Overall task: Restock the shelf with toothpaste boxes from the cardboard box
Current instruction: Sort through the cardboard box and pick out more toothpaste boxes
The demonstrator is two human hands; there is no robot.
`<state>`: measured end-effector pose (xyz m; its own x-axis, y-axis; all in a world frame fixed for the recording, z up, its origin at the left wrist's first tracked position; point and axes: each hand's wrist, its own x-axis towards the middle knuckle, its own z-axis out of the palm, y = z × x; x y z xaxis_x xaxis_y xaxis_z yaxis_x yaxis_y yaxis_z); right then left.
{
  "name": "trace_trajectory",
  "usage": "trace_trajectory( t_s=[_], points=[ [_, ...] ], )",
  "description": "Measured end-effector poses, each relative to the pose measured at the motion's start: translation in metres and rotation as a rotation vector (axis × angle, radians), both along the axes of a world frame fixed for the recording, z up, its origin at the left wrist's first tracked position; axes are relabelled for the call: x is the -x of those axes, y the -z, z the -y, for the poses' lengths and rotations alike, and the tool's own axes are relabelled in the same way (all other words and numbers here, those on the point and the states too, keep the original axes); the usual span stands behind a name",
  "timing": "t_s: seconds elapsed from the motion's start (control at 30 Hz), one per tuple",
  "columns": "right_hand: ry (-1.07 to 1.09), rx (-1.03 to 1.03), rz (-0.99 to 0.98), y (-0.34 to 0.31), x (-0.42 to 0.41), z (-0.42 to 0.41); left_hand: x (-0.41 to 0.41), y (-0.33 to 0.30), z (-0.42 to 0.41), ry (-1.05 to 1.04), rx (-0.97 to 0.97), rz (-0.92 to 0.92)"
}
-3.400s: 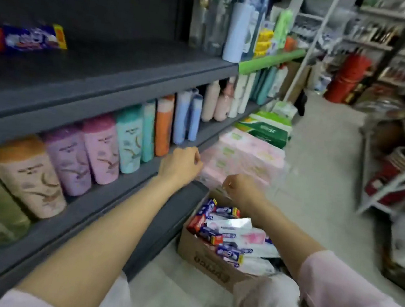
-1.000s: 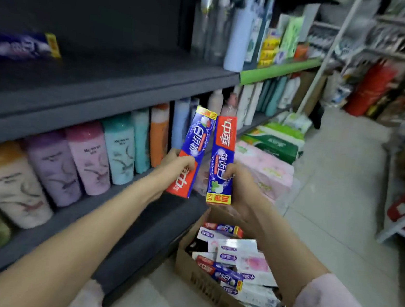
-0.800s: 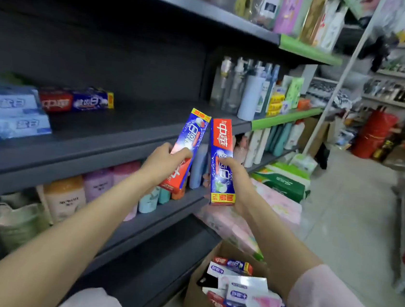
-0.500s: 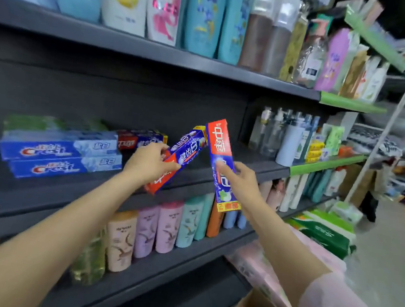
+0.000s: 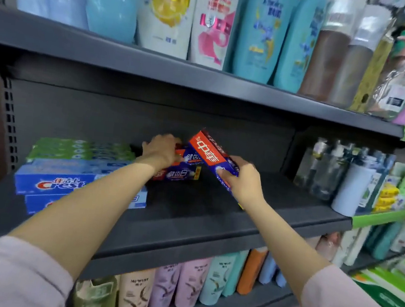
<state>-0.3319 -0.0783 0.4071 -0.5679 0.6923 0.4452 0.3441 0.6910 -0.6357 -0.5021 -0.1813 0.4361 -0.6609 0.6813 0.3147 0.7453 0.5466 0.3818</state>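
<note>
Fingers: my left hand [image 5: 160, 149] gripped one toothpaste box [image 5: 191, 155], my right hand [image 5: 241, 180] another [image 5: 211, 154].
Change: both boxes had risen from waist height.
Place: left box reached the red-and-blue stack [image 5: 176, 174]; right one hovered tilted over the shelf [image 5: 189, 217].

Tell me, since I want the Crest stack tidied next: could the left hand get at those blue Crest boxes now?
Probably not yet: the left hand is occupied setting a toothpaste box down. The blue Crest boxes sit unobstructed beside that forearm.
</note>
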Motion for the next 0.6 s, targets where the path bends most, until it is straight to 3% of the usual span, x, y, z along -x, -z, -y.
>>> trace_trajectory(
  t_s=[0.17, 0.27, 0.47, 0.6],
  points=[
    [0.065, -0.112, 0.251, 0.001, 0.047, -0.028, 0.049, -0.001, -0.014, -0.072, 0.020, 0.044],
    [0.040, -0.166, 0.259, 0.010, 0.065, -0.034, 0.070, 0.008, -0.023, -0.001, 0.099, 0.022],
    [0.011, -0.266, 0.336, 0.019, 0.079, -0.041, 0.080, 0.011, -0.027, -0.056, 0.222, -0.373],
    [-0.035, -0.339, 0.345, 0.017, 0.088, -0.039, 0.087, 0.009, -0.011, -0.033, 0.264, -0.349]
  ],
)
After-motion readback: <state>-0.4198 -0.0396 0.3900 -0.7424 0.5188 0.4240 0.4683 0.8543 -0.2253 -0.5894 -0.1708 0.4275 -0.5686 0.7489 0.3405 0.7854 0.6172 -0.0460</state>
